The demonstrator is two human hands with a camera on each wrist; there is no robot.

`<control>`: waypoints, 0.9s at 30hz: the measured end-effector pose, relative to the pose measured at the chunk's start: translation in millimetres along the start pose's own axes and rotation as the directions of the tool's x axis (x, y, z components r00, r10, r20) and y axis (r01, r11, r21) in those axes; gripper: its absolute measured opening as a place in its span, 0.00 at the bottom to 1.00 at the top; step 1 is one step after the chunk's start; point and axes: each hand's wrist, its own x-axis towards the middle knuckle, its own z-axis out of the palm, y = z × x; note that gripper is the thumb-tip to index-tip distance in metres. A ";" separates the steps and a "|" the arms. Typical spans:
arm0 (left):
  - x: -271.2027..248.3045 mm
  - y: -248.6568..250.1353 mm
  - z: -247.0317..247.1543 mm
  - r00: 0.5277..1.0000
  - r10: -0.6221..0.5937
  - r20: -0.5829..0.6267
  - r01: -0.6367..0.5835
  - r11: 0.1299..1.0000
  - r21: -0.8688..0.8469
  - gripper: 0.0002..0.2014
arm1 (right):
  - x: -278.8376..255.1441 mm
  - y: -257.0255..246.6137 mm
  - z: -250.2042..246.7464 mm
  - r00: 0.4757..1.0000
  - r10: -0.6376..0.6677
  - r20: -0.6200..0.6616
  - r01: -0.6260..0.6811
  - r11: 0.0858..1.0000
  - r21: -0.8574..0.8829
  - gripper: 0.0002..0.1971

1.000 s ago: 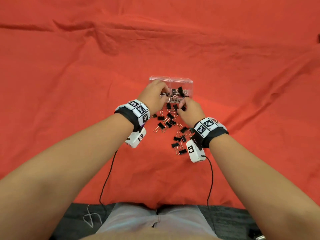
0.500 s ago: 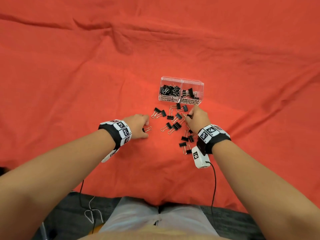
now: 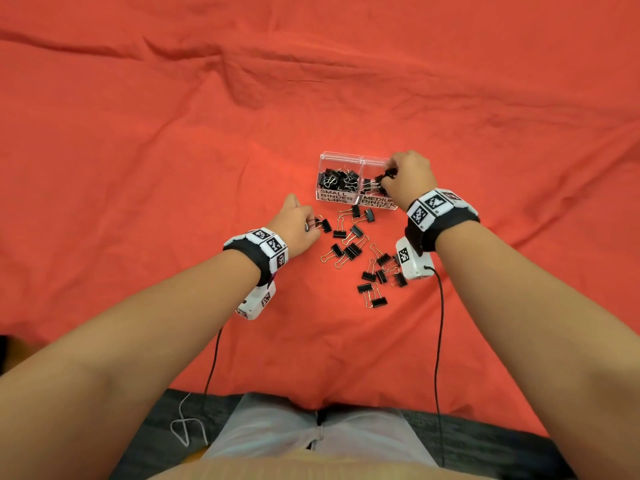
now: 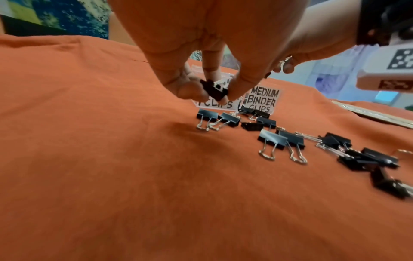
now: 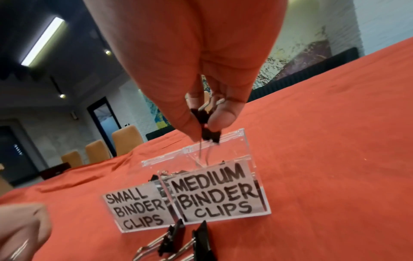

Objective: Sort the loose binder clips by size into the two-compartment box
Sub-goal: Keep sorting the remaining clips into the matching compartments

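A clear two-compartment box stands on the red cloth, labelled SMALL BINDER CLIPS on the left and MEDIUM BINDER CLIPS on the right. The small side holds many black clips; the medium side shows a few. My right hand hovers over the medium compartment and pinches black binder clips, one dangling lower. My left hand sits left of the loose pile, just in front of the box, and pinches a small black clip a little above the cloth. Several loose clips lie between my wrists.
Wrinkled red cloth covers the table all around. More loose clips lie near my right wrist camera. Cables hang from both wrists toward my lap. Orange chairs stand beyond the table's far edge.
My right hand left the loose pile and rose forward to the medium compartment with clips in it. My left hand moved forward and right toward the box, a small clip in its pinch.
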 end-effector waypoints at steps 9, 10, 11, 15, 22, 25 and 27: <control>17.4 19.2 1.2 1.000 0.014 -0.001 -0.014 0.987 0.162 0.10 | -38.4 -0.4 27.8 0.981 -0.194 0.016 0.195 0.981 -0.018 0.08; 17.8 19.8 2.6 1.000 0.009 -0.001 -0.008 0.984 0.177 0.11 | -43.6 0.3 37.5 0.973 -0.210 0.091 0.215 0.976 -0.041 0.09; 18.2 20.1 4.2 1.000 0.003 0.003 -0.004 0.981 0.194 0.11 | -47.7 2.4 47.4 0.964 -0.213 0.161 0.226 0.972 -0.066 0.11; 16.4 19.0 9.5 0.999 0.027 0.021 -0.032 0.965 0.260 0.15 | -57.1 13.0 74.0 0.953 -0.151 0.264 0.177 0.981 -0.078 0.17; 16.3 15.8 16.5 0.999 0.029 0.032 -0.037 0.956 0.290 0.18 | -58.9 20.0 71.9 0.967 -0.169 0.189 0.157 0.984 0.078 0.06; 16.7 18.0 16.9 0.999 0.024 0.025 -0.030 0.970 0.241 0.15 | -61.7 23.0 67.1 0.980 -0.125 0.157 0.090 0.973 0.212 0.05; 17.0 18.7 18.0 0.999 0.030 0.042 -0.039 0.970 0.239 0.12 | -64.3 23.2 65.0 0.983 -0.111 0.147 0.068 0.961 0.268 0.08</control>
